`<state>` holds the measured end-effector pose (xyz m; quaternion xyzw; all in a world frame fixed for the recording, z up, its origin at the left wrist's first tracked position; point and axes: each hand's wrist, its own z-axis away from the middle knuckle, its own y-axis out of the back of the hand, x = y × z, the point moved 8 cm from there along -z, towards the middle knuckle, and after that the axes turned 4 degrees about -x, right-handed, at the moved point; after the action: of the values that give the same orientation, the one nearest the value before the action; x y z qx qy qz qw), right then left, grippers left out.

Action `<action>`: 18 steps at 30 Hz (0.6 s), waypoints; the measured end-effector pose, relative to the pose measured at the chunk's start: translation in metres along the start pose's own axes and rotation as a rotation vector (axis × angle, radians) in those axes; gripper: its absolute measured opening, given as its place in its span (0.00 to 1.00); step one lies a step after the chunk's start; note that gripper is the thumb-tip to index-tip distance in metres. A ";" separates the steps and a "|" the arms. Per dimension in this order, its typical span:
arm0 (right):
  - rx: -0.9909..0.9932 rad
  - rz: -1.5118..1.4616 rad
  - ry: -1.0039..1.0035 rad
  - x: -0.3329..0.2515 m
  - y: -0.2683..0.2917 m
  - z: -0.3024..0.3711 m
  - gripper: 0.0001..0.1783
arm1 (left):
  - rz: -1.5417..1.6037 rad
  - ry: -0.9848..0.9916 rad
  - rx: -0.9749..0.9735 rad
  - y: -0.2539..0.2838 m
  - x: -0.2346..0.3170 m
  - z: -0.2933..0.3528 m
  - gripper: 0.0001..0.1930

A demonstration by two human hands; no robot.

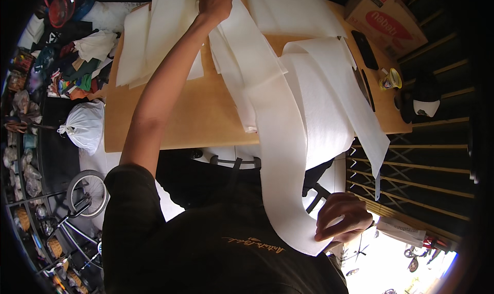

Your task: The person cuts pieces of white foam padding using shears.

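A long white strip (280,124) of cloth-like sheet crosses the table and hangs over its near edge, curving down in front of my torso. My right hand (343,219) pinches its lower end, thumb on top and fingers curled. At the far side, my left hand (215,4) grips the top of a white strip; its fingertips are partly cut off by the frame edge. Another layer's edge crosses the strip midway, and more white strips (231,83) lie beneath. Beside it, a wide white sheet (324,103) drapes over the near edge, with a narrow piece (368,124) dangling.
White sheets (149,41) lie at the table's left, others (293,11) at the back. A phone (365,49), a yellow cup (391,79) and a carton (386,18) stand right. A white bag (85,125), a bicycle (87,196) and shelves are left; a folding gate (411,165) is right.
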<state>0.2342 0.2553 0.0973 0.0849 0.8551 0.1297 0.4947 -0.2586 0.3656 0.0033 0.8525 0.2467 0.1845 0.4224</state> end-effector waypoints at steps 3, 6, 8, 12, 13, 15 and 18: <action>-0.001 0.033 -0.009 -0.012 0.005 -0.007 0.12 | 0.372 -0.159 -0.346 0.018 0.061 0.033 0.19; 0.161 0.128 0.028 -0.017 0.006 -0.002 0.09 | 0.668 -0.223 -0.830 0.111 0.103 0.122 0.18; 0.193 0.077 0.090 -0.022 0.007 -0.013 0.06 | 0.808 -0.455 -0.764 0.149 0.110 0.176 0.27; 0.037 -0.137 0.152 -0.036 0.004 -0.028 0.06 | 0.863 -0.321 -0.583 0.143 0.114 0.225 0.37; -0.056 -0.180 0.152 -0.038 0.005 -0.035 0.07 | 0.842 -0.291 -0.537 0.137 0.117 0.227 0.37; -0.125 -0.234 0.125 -0.046 0.005 -0.042 0.09 | 0.814 -0.272 -0.426 0.123 0.128 0.221 0.39; -0.065 -0.305 0.191 -0.049 0.004 -0.043 0.09 | 0.818 -0.163 -0.312 0.121 0.116 0.219 0.38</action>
<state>0.2213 0.2395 0.1595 -0.0745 0.8966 0.0880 0.4276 -0.0180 0.2317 -0.0118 0.8177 -0.1760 0.3035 0.4563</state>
